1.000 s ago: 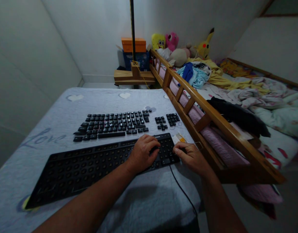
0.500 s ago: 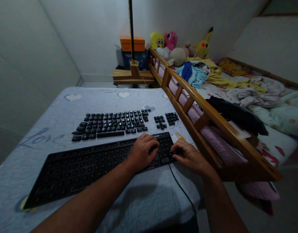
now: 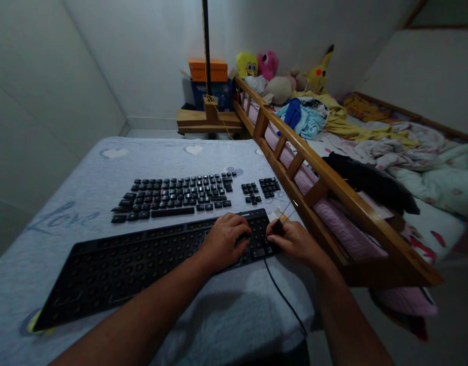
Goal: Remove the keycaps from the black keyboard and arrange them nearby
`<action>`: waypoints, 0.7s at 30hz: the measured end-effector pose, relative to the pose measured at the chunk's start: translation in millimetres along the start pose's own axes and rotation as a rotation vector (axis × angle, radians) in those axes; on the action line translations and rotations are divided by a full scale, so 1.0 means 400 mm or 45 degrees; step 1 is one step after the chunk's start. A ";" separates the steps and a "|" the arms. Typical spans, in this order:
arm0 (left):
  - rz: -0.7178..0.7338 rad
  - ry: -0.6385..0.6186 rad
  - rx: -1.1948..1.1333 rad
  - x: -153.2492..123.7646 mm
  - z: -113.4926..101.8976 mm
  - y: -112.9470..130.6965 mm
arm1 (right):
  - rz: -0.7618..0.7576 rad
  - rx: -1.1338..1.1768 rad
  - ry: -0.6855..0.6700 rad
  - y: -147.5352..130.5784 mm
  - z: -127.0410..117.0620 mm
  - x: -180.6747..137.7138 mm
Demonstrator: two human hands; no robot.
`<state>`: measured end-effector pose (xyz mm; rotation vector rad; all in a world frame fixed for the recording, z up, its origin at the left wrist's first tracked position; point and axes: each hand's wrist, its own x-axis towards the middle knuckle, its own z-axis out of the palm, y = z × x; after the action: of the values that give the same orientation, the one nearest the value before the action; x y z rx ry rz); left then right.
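The black keyboard [image 3: 115,264] lies slanted on the cloth, most of its key positions bare of caps. My left hand [image 3: 228,239] rests over its right part, fingers curled towards the thumb; a dark patch shows between them, and whether it is a held piece or the keyboard beneath I cannot tell. At the number pad's right edge, my right hand [image 3: 294,239] is closed on the black handle of a wire keycap puller [image 3: 278,227], whose two thin wires point up and away. Behind the keyboard, loose black keycaps [image 3: 176,193] lie in rows laid out like a keyboard.
A wooden bed rail [image 3: 321,185] runs close along the right side of the cloth-covered surface [image 3: 157,152]. The keyboard's cable [image 3: 283,295] trails over the front edge. A small white and yellow item [image 3: 276,214] lies beside my right hand. Plush toys [image 3: 247,65] sit farther back.
My right hand has turned the puller so its wires now point up and away from the keyboard. The left hand has stayed almost in place.
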<state>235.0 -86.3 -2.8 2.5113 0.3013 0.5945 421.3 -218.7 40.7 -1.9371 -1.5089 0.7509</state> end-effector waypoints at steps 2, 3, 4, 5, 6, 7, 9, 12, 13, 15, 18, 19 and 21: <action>-0.007 -0.009 0.005 0.001 0.000 0.001 | -0.003 0.021 -0.016 0.001 -0.004 0.007; -0.009 -0.012 0.007 0.001 0.000 0.002 | 0.005 0.038 -0.022 0.002 -0.007 0.010; -0.011 -0.013 0.009 0.000 0.001 0.002 | 0.016 0.056 -0.027 0.002 -0.009 0.014; -0.012 -0.013 0.009 0.000 0.001 0.002 | 0.026 0.074 -0.032 0.002 -0.012 0.018; -0.011 -0.013 0.010 -0.001 0.001 0.002 | 0.033 0.088 -0.042 0.002 -0.014 0.021; -0.008 -0.013 0.010 -0.001 0.002 0.002 | 0.035 0.100 -0.058 0.002 -0.017 0.024; -0.002 -0.004 0.005 -0.002 0.001 0.002 | 0.029 0.121 -0.096 0.001 -0.021 0.028; 0.012 0.029 -0.025 -0.001 0.000 0.003 | 0.023 0.163 -0.097 -0.003 -0.021 0.028; 0.017 0.045 -0.041 -0.001 -0.001 0.003 | 0.019 0.176 -0.080 -0.005 -0.019 0.027; 0.027 0.081 -0.070 0.000 -0.004 0.005 | 0.006 0.192 -0.039 -0.014 -0.012 0.026; 0.042 0.139 -0.093 0.002 -0.007 0.006 | -0.036 0.165 0.033 -0.032 0.007 0.026; 0.048 0.153 -0.094 0.002 -0.008 0.006 | -0.055 0.150 0.058 -0.038 0.014 0.027; 0.059 0.170 -0.093 0.001 -0.007 0.005 | -0.091 0.121 0.101 -0.049 0.027 0.030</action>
<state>234.2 -86.5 0.7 2.4189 0.2658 0.7801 403.1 -202.0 46.6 -1.8122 -1.4602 0.6935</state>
